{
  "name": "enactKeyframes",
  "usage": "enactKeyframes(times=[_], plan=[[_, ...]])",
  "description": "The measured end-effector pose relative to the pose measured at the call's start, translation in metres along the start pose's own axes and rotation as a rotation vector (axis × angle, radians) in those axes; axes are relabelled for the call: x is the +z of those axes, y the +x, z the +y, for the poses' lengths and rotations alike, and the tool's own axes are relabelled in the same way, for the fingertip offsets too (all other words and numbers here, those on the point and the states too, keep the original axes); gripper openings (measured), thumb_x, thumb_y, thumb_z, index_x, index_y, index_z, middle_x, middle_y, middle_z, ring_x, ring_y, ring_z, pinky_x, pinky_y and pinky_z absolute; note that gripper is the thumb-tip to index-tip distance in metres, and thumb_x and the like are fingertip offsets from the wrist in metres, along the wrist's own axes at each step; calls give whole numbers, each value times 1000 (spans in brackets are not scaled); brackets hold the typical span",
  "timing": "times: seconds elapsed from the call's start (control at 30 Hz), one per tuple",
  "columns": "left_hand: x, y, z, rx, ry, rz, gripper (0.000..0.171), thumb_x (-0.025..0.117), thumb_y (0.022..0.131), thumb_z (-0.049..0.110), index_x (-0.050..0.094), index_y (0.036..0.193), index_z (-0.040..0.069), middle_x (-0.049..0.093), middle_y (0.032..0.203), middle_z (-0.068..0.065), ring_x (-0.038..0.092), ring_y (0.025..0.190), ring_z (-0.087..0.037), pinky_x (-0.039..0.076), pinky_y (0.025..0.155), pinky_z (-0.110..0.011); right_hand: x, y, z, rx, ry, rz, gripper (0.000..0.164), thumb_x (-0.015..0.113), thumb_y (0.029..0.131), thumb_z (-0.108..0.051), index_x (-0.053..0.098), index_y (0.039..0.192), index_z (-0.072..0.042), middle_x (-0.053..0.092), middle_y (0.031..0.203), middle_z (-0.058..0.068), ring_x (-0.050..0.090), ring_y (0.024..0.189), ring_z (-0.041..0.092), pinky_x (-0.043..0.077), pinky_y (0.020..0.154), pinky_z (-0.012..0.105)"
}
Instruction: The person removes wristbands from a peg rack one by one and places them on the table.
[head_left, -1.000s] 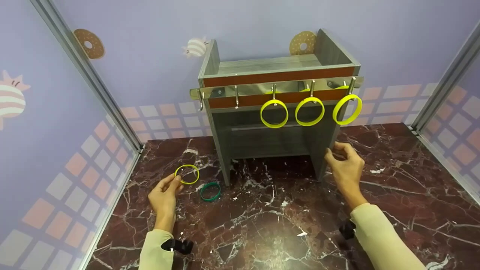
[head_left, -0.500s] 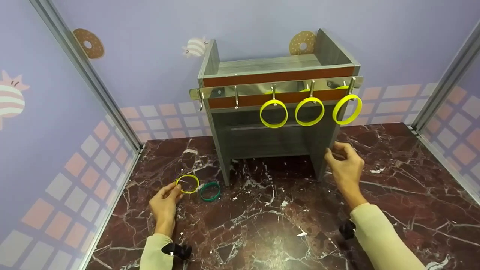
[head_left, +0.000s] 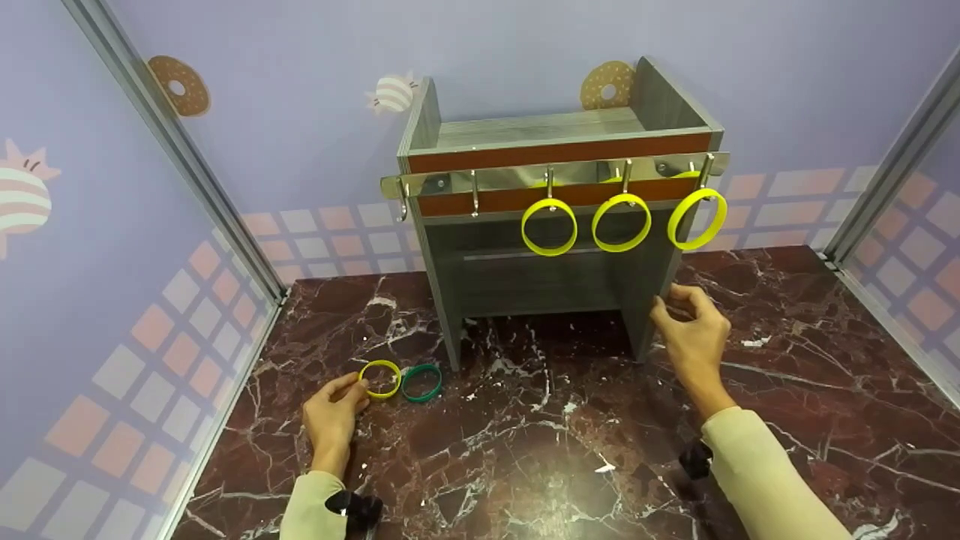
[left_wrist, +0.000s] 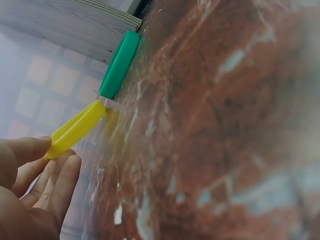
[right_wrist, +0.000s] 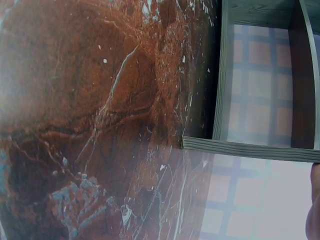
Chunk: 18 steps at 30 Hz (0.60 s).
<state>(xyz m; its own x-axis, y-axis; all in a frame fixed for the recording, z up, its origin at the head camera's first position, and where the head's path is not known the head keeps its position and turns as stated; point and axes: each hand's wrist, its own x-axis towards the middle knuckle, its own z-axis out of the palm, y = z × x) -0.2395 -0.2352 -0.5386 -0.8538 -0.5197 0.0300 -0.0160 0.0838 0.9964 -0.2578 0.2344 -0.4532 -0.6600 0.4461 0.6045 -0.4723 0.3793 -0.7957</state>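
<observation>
Currently, the left hand [head_left: 331,417] is pinching a yellow ring [left_wrist: 78,131] near the tabletop's [head_left: 525,465] left edge. The right hand [head_left: 695,334] is gripping the shelf [head_left: 541,289].

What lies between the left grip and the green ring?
A yellow ring, pinched in the left grip, lies there; the head and left wrist views show it.

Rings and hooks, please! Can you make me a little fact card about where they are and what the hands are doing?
Left hand: pinches a yellow ring
Right hand: at the right side of the shelf
Green ring: on the table, beside the pinched ring
Hooks: five
Hanging rings: three, all yellow
Bare hooks: the two on the left
</observation>
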Motion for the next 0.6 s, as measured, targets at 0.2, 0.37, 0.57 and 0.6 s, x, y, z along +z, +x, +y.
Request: enactKeyframes(times=[0.2, 0.37, 0.57, 0.6], plan=[[-2, -2, -2, 43, 154, -12, 24, 79, 94, 0, 75, 115, -10, 77, 105, -25, 77, 73, -15, 62, 67, -21, 0, 0, 1, -1, 7, -6, 16, 73, 86, 15, 71, 102, 17, 74, 94, 29, 70, 78, -2, 56, 68, 10], [-3, -5, 0, 147, 416, 21, 23, 83, 91, 11, 81, 109, -1, 80, 100, -15, 78, 82, -25, 58, 77, -29, 0, 0, 0, -2, -1, 6, 16, 74, 85, 17, 71, 101, 18, 74, 93, 30, 68, 76, -5, 55, 67, 9], [-3, -7, 3, 181, 473, 21, 22, 84, 89, 12, 81, 108, 0, 80, 99, -14, 76, 94, -36, 53, 91, -50, 0, 0, 0, 7, -11, 7, 16, 74, 86, 17, 71, 101, 18, 74, 94, 30, 68, 76, -5, 55, 68, 9], [-4, -7, 3, 182, 472, 23, 22, 84, 89, 12, 81, 108, 0, 80, 99, -14, 76, 94, -35, 53, 91, -50, 0, 0, 0, 9, -11, 7, 16, 74, 85, 17, 71, 101, 18, 74, 94, 30, 68, 77, -6, 55, 68, 9]])
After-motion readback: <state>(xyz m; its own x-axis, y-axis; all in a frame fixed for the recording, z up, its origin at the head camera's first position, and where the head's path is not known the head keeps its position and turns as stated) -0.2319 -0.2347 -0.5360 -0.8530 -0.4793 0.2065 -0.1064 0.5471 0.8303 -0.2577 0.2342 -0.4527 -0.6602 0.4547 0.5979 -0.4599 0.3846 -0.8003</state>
